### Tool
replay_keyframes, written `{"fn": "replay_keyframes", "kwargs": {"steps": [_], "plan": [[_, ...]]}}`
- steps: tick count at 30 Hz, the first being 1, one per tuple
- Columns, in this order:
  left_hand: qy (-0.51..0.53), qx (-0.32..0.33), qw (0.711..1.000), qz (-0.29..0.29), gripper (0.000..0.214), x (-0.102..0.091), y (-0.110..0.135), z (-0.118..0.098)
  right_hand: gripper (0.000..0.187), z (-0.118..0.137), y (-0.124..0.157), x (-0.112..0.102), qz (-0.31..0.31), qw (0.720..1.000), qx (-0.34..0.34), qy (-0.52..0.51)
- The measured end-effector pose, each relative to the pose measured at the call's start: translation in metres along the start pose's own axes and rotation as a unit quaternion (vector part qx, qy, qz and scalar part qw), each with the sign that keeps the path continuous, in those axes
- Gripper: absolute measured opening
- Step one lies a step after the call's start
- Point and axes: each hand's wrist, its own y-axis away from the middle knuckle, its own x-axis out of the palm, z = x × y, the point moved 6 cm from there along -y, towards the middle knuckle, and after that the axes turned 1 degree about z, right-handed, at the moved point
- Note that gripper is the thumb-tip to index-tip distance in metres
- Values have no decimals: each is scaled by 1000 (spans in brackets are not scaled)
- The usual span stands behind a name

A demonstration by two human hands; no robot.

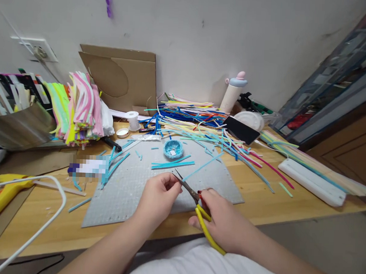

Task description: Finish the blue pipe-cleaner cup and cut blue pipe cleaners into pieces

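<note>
My right hand is closed round a pair of scissors with yellow handles and dark blades. The blades point up and left, with their tips by my left fingertips. My left hand is pinched on the near end of a light blue pipe cleaner, which slants away to the upper right past the blades. Whether the blades touch it I cannot tell. Just beyond my hands, several cut blue pipe cleaners lie on a grey mat. Behind them sits a small fuzzy blue bowl-like piece with something pale inside.
A large heap of coloured pipe cleaners spreads along the back. At left are bundled pipe cleaners, a yellow glue gun and a white cable loop. A phone, bottle and long white case stand or lie right.
</note>
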Motion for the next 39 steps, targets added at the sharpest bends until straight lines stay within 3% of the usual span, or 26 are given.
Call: {"fn": "replay_keyframes", "kwargs": {"steps": [10, 18, 23, 27, 30, 32, 36, 39], "plan": [[-53, -1, 997, 62, 14, 16, -13, -9, 33, -13, 5, 2, 11, 999, 24, -24], [-78, -34, 991, 104, 13, 33, -31, 9, 39, -24, 3, 3, 48, 995, 46, -73], [-79, -85, 983, 144, 15, 32, -30, 17, 48, -29, -7, -2, 116, 990, 63, -55], [-67, -123, 975, 172, 14, 16, -26, 18, 44, -39, -10, -14, 119, 987, 81, 68], [-37, -124, 979, 156, 15, -5, -23, 12, 25, -43, -7, -27, 63, 981, 41, 179], [-11, -114, 985, 130, 17, -22, -22, 6, 23, -43, -3, -35, 39, 977, 3, 208], [122, -85, 988, 46, 19, -52, -24, -7, 20, -36, -11, -49, 34, 983, -30, 179], [224, -61, 973, -22, 24, -65, -31, -14, 22, -22, -41, -47, 4, 995, -35, 90]]}}
